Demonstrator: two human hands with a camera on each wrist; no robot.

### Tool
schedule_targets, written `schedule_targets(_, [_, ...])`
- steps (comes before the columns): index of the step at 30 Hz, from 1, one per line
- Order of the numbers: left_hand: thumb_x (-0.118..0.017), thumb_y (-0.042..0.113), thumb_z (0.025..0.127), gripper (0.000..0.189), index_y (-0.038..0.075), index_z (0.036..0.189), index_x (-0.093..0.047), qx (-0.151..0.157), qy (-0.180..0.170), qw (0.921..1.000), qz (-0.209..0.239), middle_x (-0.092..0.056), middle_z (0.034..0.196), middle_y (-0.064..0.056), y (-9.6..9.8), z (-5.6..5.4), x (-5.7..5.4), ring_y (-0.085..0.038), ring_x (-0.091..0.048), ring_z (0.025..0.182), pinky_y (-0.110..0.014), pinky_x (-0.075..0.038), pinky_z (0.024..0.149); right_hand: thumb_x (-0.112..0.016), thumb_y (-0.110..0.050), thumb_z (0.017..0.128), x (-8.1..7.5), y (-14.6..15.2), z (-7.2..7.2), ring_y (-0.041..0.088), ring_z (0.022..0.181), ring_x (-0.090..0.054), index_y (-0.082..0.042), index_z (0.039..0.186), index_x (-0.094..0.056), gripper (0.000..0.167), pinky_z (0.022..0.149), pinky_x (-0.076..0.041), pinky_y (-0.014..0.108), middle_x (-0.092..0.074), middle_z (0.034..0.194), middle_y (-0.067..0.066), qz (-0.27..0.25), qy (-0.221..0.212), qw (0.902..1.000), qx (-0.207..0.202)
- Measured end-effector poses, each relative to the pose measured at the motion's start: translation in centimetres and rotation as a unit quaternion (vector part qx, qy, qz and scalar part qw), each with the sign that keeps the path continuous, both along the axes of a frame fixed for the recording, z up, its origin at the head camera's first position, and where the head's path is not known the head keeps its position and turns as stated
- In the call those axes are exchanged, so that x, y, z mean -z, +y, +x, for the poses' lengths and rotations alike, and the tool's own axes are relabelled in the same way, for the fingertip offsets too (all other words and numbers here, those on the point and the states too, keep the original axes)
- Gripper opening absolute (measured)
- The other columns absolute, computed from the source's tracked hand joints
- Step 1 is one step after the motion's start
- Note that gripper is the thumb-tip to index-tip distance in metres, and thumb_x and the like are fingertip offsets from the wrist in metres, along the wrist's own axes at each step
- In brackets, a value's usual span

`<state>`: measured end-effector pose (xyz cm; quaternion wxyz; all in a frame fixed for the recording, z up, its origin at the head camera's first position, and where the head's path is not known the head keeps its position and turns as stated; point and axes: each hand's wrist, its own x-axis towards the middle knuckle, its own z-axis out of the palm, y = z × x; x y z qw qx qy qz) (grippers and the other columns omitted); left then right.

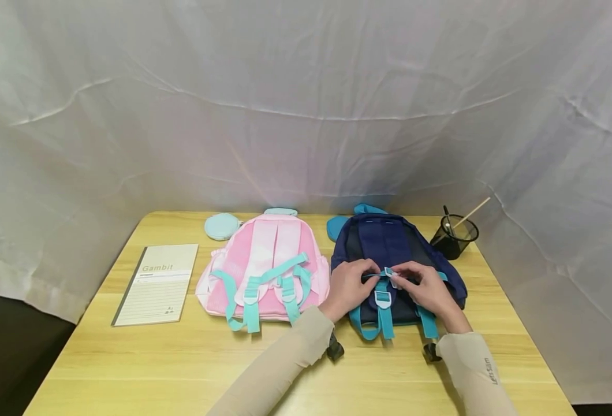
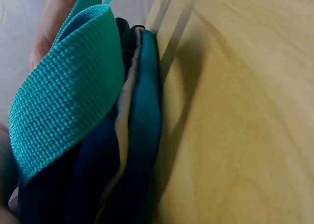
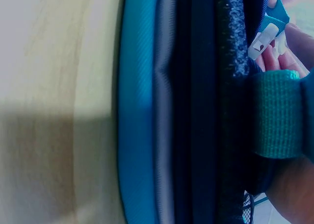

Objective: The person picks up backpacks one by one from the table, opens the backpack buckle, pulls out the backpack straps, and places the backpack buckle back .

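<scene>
A navy backpack (image 1: 389,234) with teal straps lies on the table at the right, strap side up. Over its middle, my left hand (image 1: 349,286) pinches a teal strap (image 1: 372,275). My right hand (image 1: 429,287) holds the white buckle (image 1: 389,273) that this strap meets, between thumb and fingers. Just below, another white buckle (image 1: 383,299) sits on the left shoulder strap, whose teal end hangs down. In the right wrist view the white buckle (image 3: 263,40) shows close to the fingers. A looped teal strap (image 2: 73,87) covers much of my left hand in the left wrist view.
To the left lies a pink backpack (image 1: 275,248) with mint straps, then a Gambit notebook (image 1: 155,283). A black mesh pen holder (image 1: 454,237) with a pen and a stick stands at the back right. Black clips (image 1: 334,349) lie near the forearms. Grey fabric surrounds the table.
</scene>
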<state>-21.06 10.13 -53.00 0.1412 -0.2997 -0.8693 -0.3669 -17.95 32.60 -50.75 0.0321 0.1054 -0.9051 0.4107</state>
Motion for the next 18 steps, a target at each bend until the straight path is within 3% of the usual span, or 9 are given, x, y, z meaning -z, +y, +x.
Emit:
schedule_targets(4, [-0.073,0.029,0.098,0.005,0.027,0.101,-0.075,-0.003,0.004,0.9999,0.013,-0.078,0.103,0.013,-0.04,-0.07,-0.22,-0.005,-0.071,0.088,-0.024,-0.051,0.083,-0.067,-0.009,0.101,-0.13,0.00,0.00,0.010,0.086,-0.067,0.001,0.121,-0.071,0.023,0.072,-0.052,0.024,-0.074,0.108,0.018,-0.004,-0.001,1.0000,-0.001])
schedule_targets(11, [-0.075,0.032,0.097,0.004,0.029,0.099,-0.077,-0.008,0.009,0.9998,0.017,-0.078,0.094,0.014,0.11,-0.18,-0.40,-0.002,-0.065,0.069,-0.015,-0.049,0.068,-0.069,-0.019,0.101,-0.21,0.12,0.04,0.008,0.089,-0.067,-0.006,0.121,-0.073,0.023,0.074,-0.053,0.023,-0.074,0.110,0.012,-0.028,-0.011,0.9995,-0.008])
schedule_targets(18, [-0.074,0.032,0.098,0.006,0.028,0.096,-0.078,-0.010,-0.005,0.9994,0.034,-0.078,0.089,0.014,0.46,-0.05,-0.44,0.001,-0.067,0.071,-0.014,-0.051,0.073,-0.070,-0.021,0.101,-0.17,0.22,0.01,0.007,0.094,-0.069,-0.006,0.121,-0.073,0.025,0.081,-0.055,0.022,-0.075,0.115,0.012,-0.025,-0.025,0.9993,-0.009])
